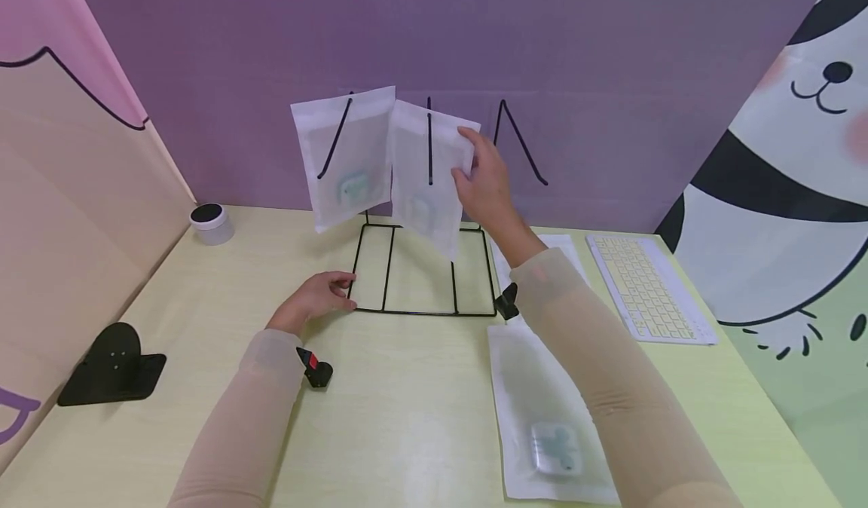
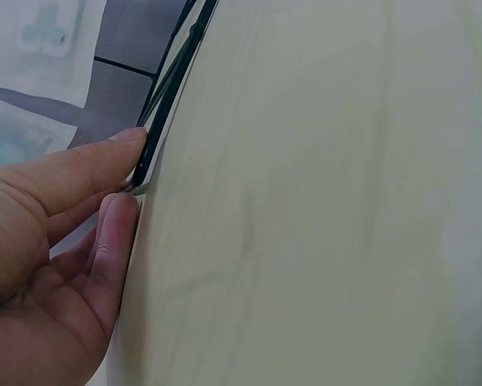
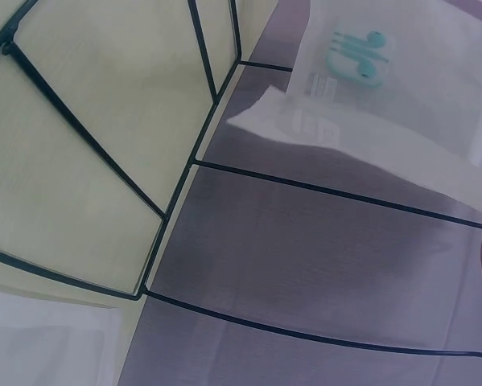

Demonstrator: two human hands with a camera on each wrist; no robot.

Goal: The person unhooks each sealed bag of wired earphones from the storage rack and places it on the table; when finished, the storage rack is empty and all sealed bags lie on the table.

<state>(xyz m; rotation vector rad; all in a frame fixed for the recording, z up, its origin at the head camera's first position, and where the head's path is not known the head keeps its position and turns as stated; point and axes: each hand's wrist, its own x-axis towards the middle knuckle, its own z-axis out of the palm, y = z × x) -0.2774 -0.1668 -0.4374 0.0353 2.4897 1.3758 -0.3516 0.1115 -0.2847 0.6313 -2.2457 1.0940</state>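
Observation:
A black wire display rack (image 1: 441, 313) stands on the table with three prongs at the top. My left hand (image 1: 313, 297) grips the front left corner of its base; in the left wrist view the thumb (image 2: 104, 165) and fingers pinch the wire. On the left prong hangs a white pouch (image 1: 325, 135), and teal earphones (image 3: 357, 56) show through it in the right wrist view. A second white pouch (image 1: 412, 157) is on the middle prong. My right hand (image 1: 490, 184) pinches its upper right edge between thumb and fingers. The right prong (image 1: 524, 142) is bare.
More white pouches lie at the right; the nearest pouch (image 1: 515, 387) has a clear case with a teal item inside. Beyond them is a white keyboard (image 1: 640, 289). A white round jar (image 1: 212, 225) and a black stand (image 1: 115, 365) are at the left.

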